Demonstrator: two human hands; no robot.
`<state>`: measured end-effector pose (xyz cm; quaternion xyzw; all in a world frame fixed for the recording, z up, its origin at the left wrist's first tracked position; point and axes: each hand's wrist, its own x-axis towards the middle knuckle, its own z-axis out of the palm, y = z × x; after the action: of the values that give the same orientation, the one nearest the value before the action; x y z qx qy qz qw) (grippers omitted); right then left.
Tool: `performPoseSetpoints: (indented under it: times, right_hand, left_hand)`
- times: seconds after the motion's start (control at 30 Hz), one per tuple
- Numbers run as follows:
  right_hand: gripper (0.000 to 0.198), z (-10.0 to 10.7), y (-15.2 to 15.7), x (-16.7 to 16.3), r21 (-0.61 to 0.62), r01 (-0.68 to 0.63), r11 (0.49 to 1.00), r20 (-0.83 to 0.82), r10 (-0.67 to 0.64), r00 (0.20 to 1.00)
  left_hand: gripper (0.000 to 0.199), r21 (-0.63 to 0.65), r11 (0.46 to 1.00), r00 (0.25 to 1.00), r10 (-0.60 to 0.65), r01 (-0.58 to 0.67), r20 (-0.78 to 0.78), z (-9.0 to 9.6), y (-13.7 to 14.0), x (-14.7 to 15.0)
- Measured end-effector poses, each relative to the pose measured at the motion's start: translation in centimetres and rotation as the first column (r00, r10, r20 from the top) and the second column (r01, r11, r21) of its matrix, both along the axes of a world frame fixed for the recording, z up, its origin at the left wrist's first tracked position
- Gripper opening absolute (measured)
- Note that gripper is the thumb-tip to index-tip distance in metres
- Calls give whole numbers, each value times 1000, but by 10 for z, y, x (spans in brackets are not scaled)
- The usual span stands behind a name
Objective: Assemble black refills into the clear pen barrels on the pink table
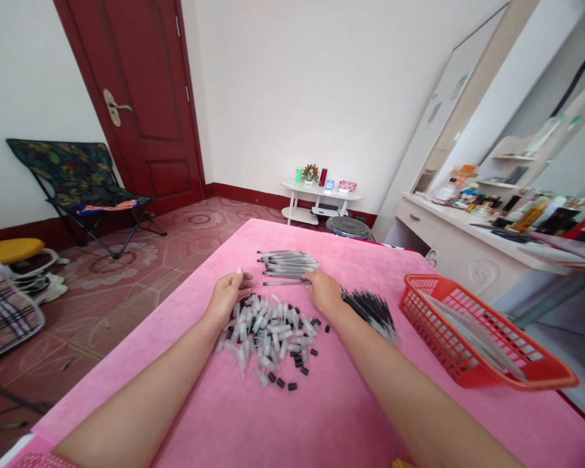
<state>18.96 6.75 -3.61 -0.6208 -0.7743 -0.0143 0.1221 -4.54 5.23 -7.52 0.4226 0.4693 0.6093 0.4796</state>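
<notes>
Near the middle of the pink-covered worktop (253, 435), the right hand (323, 290) is holding a slender pen (285, 283) by its right end, the grip closing narrowly on it. The pen is lying just on the near side of a row of similar pens (287, 265), which is extending toward the far edge. The left hand (228, 294) is hovering by the pen's other end, its grip standing slightly apart with nothing showing in it. The step in hand is seemingly lining this pen up with the row; the next move is probably calling for easing the right grip off without nudging the neighbours. Toward the near edge, a heap of clear caps (273, 331) is spreading, while black refills (369, 309) are lying between the right arm and a red basket (461, 367) at the right edge.
</notes>
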Motion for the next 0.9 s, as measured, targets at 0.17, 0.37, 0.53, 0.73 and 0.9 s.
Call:
performPoseSetpoints:
  times: [0.17,0.37,0.53,0.73,0.9]
  right_hand:
    - [19,12,-8,-1,49,17,999,9,-17,1000]
    - [15,26,-43,6,-2,-46,999,-622,35,782]
    - [21,26,-80,-3,-189,-327,926,-962,-107,251]
    - [30,25,-100,-8,-239,-562,792,-963,-270,29]
    - [36,26,-103,-3,-279,-761,586,-912,-409,19]
  left_hand:
    - [50,-8,1000,1000,-13,13,-13,0,1,-2]
    - [44,24,999,991,26,-23,-131,26,-8,6]
    - [44,36,905,904,-420,424,-84,57,-41,49]
    - [41,52,822,810,-568,567,148,61,-70,78]
    - [32,46,791,751,-597,611,282,64,-71,73]
